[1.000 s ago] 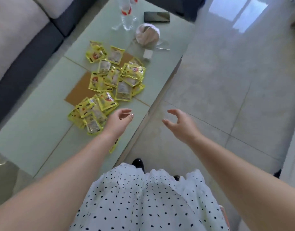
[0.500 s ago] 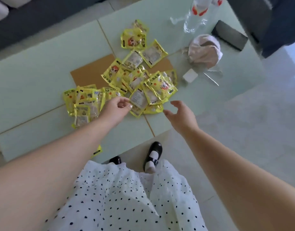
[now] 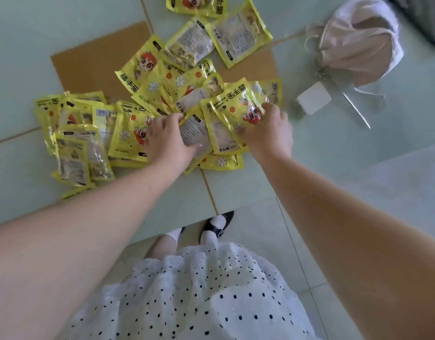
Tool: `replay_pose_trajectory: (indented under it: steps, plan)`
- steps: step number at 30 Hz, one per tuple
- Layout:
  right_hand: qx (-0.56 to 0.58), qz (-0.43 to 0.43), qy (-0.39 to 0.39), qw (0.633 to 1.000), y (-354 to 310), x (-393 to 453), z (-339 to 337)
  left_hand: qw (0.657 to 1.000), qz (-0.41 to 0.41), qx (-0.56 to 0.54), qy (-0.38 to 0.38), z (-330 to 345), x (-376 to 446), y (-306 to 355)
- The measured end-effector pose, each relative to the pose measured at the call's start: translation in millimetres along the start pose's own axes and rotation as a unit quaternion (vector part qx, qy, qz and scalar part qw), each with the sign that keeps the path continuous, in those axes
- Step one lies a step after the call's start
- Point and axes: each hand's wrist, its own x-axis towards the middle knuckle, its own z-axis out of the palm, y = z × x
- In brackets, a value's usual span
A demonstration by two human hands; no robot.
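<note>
Several yellow hand-warmer packets (image 3: 147, 69) lie in a loose, overlapping heap on the pale green table (image 3: 22, 45). My left hand (image 3: 169, 141) is on the middle of the heap. Its fingers curl over the upper edge of a packet lying printed-back up (image 3: 194, 130), and its thumb lies on that packet. My right hand (image 3: 269, 133) is just to the right. It grips a packet with a red cartoon figure (image 3: 238, 101), fingers over the far edge and thumb on the near side. More packets (image 3: 74, 153) are piled at the left.
A brown cardboard sheet (image 3: 93, 65) lies under the heap. At the back right are a pale pink fabric pouch (image 3: 358, 45), a small white block (image 3: 314, 98) and a thin metal stick (image 3: 356, 111). The table's front edge (image 3: 248, 201) runs just before my black shoes (image 3: 216, 227) on the tiled floor.
The view has come closer to the table. Both hands have reached forward from above the table edge onto the heap and closed on packets.
</note>
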Motion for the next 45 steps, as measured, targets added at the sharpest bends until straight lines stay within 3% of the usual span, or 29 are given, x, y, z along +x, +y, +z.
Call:
replay_pose_trajectory:
  steps: [7,12,16,20,27,32,36,41,45]
  plan:
    - [-0.026,0.03,0.041,0.998,1.2,22.5,-7.2,1.0,-0.006,-0.005,0.019,3.8,6.3,-4.3]
    - [0.115,0.066,0.056,0.99,2.7,15.7,-21.9,0.996,-0.029,-0.077,0.018,-29.1,4.8,-7.5]
    - [0.186,0.094,0.013,0.978,-0.2,-15.6,-16.4,0.99,-0.04,-0.132,0.039,-61.1,13.5,-9.0]
    - [0.142,0.079,-0.032,0.986,-5.5,-42.1,13.2,0.987,-0.025,-0.161,0.005,-76.1,34.7,0.0]
    - [0.061,0.102,0.043,0.992,-19.6,-41.6,38.1,0.995,0.064,-0.073,0.01,-68.0,64.4,29.6]
    - [0.056,0.076,0.042,0.995,-20.7,-35.2,40.2,0.994,0.099,0.032,0.018,-58.2,69.0,26.9]
    - [0.076,0.065,0.036,0.994,-26.4,-36.9,36.8,0.996,0.088,0.025,0.02,-58.1,68.1,25.3]
    - [0.282,0.136,0.015,0.95,-21.4,-46.0,22.1,0.995,0.049,-0.09,0.009,-74.8,63.2,14.7]
    - [0.429,0.259,0.033,0.865,-11.2,-55.9,10.8,0.988,0.018,-0.155,0.013,-95.9,55.4,8.0]
